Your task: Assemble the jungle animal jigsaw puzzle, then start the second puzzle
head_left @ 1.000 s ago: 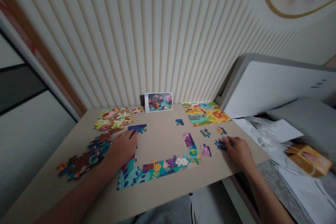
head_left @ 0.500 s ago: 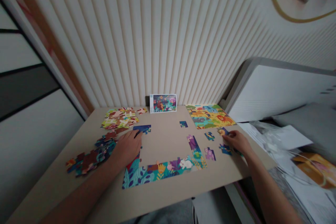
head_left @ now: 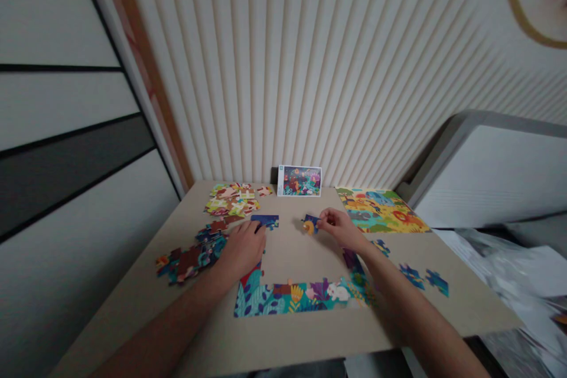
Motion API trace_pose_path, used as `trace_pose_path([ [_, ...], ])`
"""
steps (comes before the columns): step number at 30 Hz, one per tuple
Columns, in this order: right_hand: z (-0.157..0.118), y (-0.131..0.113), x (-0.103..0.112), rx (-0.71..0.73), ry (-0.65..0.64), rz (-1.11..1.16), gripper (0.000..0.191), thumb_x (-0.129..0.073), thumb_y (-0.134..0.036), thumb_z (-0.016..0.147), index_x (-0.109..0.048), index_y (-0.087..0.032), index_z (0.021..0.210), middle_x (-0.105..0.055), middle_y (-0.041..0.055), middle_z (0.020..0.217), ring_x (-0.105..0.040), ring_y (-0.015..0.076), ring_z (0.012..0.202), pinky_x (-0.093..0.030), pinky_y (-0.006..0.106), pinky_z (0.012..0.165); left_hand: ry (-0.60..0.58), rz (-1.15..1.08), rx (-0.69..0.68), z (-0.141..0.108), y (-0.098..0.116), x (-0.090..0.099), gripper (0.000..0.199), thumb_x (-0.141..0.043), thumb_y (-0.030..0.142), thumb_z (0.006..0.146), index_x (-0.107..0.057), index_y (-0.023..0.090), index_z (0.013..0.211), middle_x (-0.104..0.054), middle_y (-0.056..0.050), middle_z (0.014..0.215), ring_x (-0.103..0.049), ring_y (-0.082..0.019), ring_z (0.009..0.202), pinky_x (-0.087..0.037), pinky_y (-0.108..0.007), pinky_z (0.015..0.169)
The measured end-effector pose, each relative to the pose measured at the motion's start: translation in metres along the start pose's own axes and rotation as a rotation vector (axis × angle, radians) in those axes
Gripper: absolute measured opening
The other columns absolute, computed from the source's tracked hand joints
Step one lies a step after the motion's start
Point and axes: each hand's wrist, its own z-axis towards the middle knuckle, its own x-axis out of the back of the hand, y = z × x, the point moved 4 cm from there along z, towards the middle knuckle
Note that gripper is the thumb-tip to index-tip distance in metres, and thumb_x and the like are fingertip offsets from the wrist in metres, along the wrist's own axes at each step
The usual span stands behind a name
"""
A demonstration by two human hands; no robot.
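Observation:
My right hand (head_left: 339, 229) pinches a dark blue puzzle piece with an orange round shape (head_left: 309, 224), held just above the table inside the unfinished frame. My left hand (head_left: 243, 246) rests with fingers bent on the left side of the puzzle, its fingertips at the dark blue top-left section (head_left: 268, 221). Whether it grips anything is hidden. The joined bottom border (head_left: 283, 300) shows teal leaves and a white rabbit. The purple right edge (head_left: 352, 260) is partly covered by my right forearm.
Mixed pieces (head_left: 190, 261) lie left of my left hand, with a lighter pile (head_left: 233, 199) behind. A picture card (head_left: 300, 181) stands against the ribbed wall. A yellow animal puzzle (head_left: 383, 211) lies back right; loose blue pieces (head_left: 411, 276) lie at the right.
My right hand has moved left from the loose pieces, carrying the orange-and-blue piece over the frame. My left hand stays at the puzzle's left side. The view has shifted.

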Motion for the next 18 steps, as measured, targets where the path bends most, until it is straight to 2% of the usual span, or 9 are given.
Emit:
trace_pose_path([
  [3, 0.035, -0.003, -0.049, -0.064, -0.098, -0.024, 0.026, -0.068, -0.041, 0.082, -0.064, -0.017, 0.09, -0.07, 0.0019, 0.079, -0.061, 0.0142, 0.07, -0.047, 0.024, 0.066, 0.005, 0.009, 0.014, -0.002, 0.0, 0.001, 0.031, -0.048, 0.028, 0.103, -0.07, 0.018, 0.122, -0.067, -0.014, 0.119, -0.059, -0.03, 0.115, -0.047, -0.044, 0.094],
  [6, 0.061, 0.002, -0.073, -0.109, -0.118, -0.083, 0.021, -0.068, -0.035, 0.081, -0.066, -0.016, 0.09, -0.07, 0.001, 0.074, -0.061, 0.0138, 0.066, -0.045, 0.023, 0.061, 0.015, 0.005, 0.023, -0.001, 0.001, 0.003, 0.032, -0.047, 0.034, 0.105, -0.069, 0.02, 0.123, -0.067, -0.013, 0.117, -0.058, -0.029, 0.115, -0.045, -0.044, 0.097],
  [11, 0.077, 0.006, -0.075, -0.188, -0.107, -0.242, 0.011, -0.072, -0.024, 0.076, -0.072, -0.015, 0.081, -0.073, 0.0018, 0.072, -0.063, 0.0141, 0.068, -0.044, 0.022, 0.063, 0.042, -0.107, 0.009, 0.007, 0.005, 0.006, 0.036, -0.04, 0.032, 0.107, -0.071, 0.016, 0.116, -0.067, -0.014, 0.116, -0.057, -0.029, 0.117, -0.042, -0.045, 0.104],
  [18, 0.082, -0.002, -0.069, -0.256, -0.171, -0.406, 0.013, -0.073, -0.025, 0.076, -0.08, -0.014, 0.076, -0.075, 0.0036, 0.07, -0.063, 0.015, 0.065, -0.044, 0.023, 0.063, 0.014, -0.154, -0.05, 0.015, 0.004, 0.0, 0.041, -0.047, 0.024, 0.101, -0.061, 0.022, 0.139, -0.065, -0.01, 0.124, -0.056, -0.027, 0.118, -0.043, -0.041, 0.103],
])
